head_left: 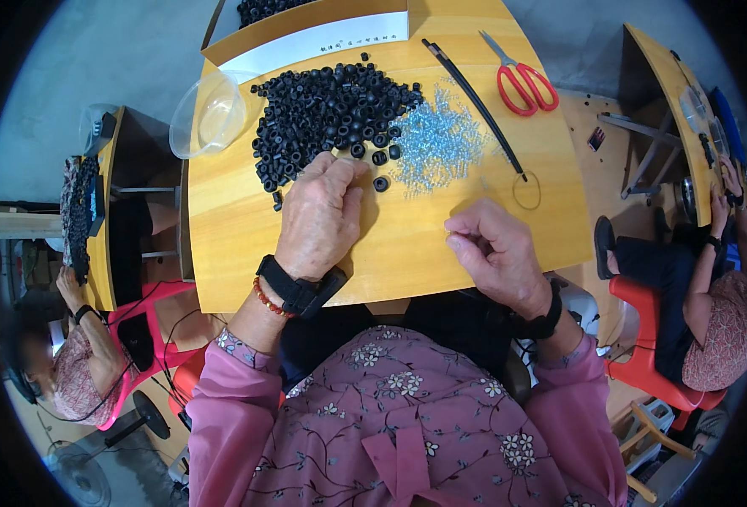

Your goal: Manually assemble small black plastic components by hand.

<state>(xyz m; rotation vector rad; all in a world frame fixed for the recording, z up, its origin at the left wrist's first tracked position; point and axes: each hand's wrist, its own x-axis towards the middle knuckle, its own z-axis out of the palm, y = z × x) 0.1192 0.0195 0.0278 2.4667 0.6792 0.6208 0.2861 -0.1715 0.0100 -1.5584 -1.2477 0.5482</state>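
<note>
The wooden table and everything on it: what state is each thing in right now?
Left hand: fingertips on the black rings, loosely heaped.
Right hand: pinched shut; anything held is too small to tell.
Clear beads: scattered pile.
Red scissors: closed, lying flat.
Clear bowl: tilted, seemingly empty.
Black cords: lying straight.

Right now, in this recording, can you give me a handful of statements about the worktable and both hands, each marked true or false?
1. The left hand rests at the edge of the pile of black rings. True.
2. The red-handled scissors lie in the clear plastic bowl. False: they lie on the wooden table, at its far right; the bowl sits at the far left.
3. A heap of small clear pieces lies right of the black rings. True.
4. The right hand grips the scissors. False: it is well short of them, fingertips pinched together.
5. A black cable tie lies between the clear pieces and the scissors. True.
</note>
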